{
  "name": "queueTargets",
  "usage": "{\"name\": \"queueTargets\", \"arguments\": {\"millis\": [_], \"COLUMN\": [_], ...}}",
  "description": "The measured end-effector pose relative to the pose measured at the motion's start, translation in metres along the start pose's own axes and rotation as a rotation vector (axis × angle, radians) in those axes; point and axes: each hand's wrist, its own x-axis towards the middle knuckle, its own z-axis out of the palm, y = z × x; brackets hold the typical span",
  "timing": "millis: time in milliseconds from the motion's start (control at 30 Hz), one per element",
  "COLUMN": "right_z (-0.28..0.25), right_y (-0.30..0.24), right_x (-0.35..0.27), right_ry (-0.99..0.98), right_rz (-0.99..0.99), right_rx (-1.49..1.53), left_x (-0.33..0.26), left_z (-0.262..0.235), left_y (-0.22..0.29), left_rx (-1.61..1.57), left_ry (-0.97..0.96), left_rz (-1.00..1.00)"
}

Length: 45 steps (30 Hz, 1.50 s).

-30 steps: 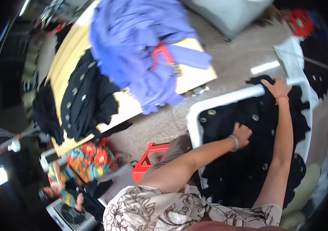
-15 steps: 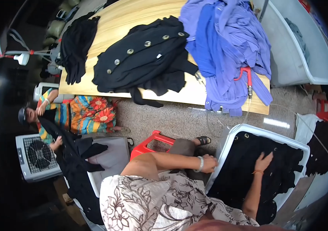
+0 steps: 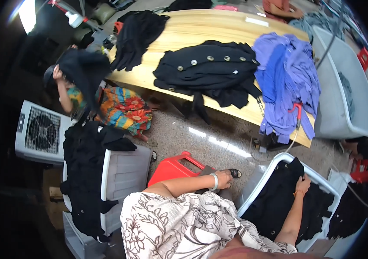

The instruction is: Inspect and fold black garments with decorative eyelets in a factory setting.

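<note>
At the right, a pale plastic bin [image 3: 245, 200] holds black garments [image 3: 274, 196] with round shiny buttons. My right hand [image 3: 303, 184] reaches into it, its fingers closed on the edge of a black garment [image 3: 294, 169], part of which stands up in a fold by the far rim. My left hand [image 3: 222, 179], with a bracelet at the wrist, hangs over my knee to the left of the bin. Its fingers are loosely curled and nothing shows in them.
A wooden table [image 3: 231, 105] ahead bears a black buttoned garment [image 3: 205, 71], purple garments [image 3: 289, 82] and a red-handled tool [image 3: 296, 110]. A red stool [image 3: 173, 168] stands left of me. Beyond are another bin [image 3: 127, 168], a fan [image 3: 43, 129] and a co-worker lifting black cloth [image 3: 84, 71].
My left hand has left the bin's rim and moved slightly left. My right hand now grips a garment it lay on. The co-worker has raised the black cloth. The view has shifted.
</note>
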Motion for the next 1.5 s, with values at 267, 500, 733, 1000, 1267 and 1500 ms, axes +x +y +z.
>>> {"name": "queueTargets", "arguments": {"millis": [267, 500, 733, 1000, 1267, 1500], "right_z": [-0.015, -0.075, -0.072, -0.044, -0.044, -0.022], "right_y": [-0.027, -0.117, -0.203, -0.347, -0.62, -0.727], "right_x": [-0.048, -0.077, -0.079, -0.065, -0.051, -0.046], "right_ry": [-0.063, -0.036, -0.081, -0.179, -0.096, -0.175], "right_rz": [-0.166, -0.336, -0.51, -0.624, -1.129, -1.355], "right_rx": [0.448, 0.318, 0.252, 0.409, 0.52, 0.378], "left_x": [-0.076, -0.109, -0.09, -0.048, -0.013, 0.015], "left_z": [-0.006, -0.016, -0.071, -0.227, -0.383, -0.413], "left_y": [-0.051, -0.09, -0.124, -0.193, -0.272, -0.308], "left_rx": [-0.095, -0.17, -0.281, -0.333, 0.117, 0.173], "left_ry": [0.217, 0.137, 0.419, 1.177, 1.197, 1.006], "left_rz": [-0.179, -0.321, -0.148, 0.077, 0.043, 0.023]}}
